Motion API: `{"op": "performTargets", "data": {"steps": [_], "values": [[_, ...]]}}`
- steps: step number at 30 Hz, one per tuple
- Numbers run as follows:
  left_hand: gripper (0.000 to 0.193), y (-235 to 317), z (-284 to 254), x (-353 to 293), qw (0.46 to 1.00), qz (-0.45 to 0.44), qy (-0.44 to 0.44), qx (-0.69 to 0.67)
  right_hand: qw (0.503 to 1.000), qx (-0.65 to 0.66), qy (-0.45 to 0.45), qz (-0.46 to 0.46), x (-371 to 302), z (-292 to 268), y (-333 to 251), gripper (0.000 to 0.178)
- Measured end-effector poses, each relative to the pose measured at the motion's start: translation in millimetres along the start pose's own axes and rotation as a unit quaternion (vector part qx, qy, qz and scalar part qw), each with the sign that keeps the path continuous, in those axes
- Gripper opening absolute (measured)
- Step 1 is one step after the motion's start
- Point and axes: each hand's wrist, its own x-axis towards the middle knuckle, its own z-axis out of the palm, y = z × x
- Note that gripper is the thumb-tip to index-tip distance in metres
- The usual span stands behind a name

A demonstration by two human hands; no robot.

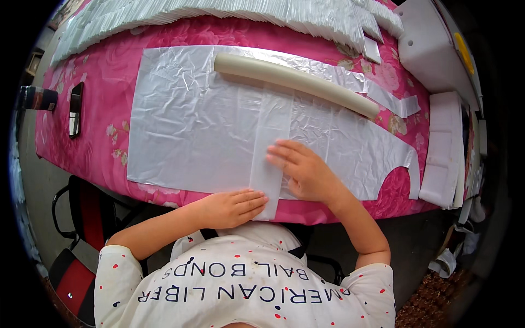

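A large white plastic bag (180,126) with cut-out handles at its right end lies spread flat and wrinkled in front of me. Across its middle runs a narrow, flat white plastic strip (270,120), which sticks out past the bag's near edge. My left hand (232,209) lies flat at the strip's near end, fingers stretched out. My right hand (303,170) is over the strip farther up, its fingers extended and slightly smeared by motion. Beyond the hands, a long cream tube (295,82) rests across the far side of the bag.
Many folded white pieces (219,8) stand packed in a row along the far edge of the pink flowered tablecloth (104,126). A phone (75,110) and a dark cylinder (41,98) lie at the left. White boxes (443,147) stand right; red-black chairs (90,218) are below left.
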Motion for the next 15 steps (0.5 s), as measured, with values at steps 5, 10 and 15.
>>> {"op": "performTargets", "data": {"steps": [5, 10, 15], "values": [[0.042, -8.4, -2.3, -3.0, 0.988, 0.03, 0.096, -0.116, 0.999, -0.014, 0.03, 0.032, -14.4, 19.2, -22.3, 0.046], [0.08, -18.4, -21.5, 18.8, 0.99, -0.135, 0.034, -0.037, 0.989, -0.092, 0.11, 0.045, -19.1, 32.8, -17.1, 0.038], [0.076, -23.3, -24.4, 24.6, 0.974, -0.19, 0.061, -0.109, 0.988, -0.045, 0.133, 0.061, -17.3, 22.8, -12.2, 0.032]]}}
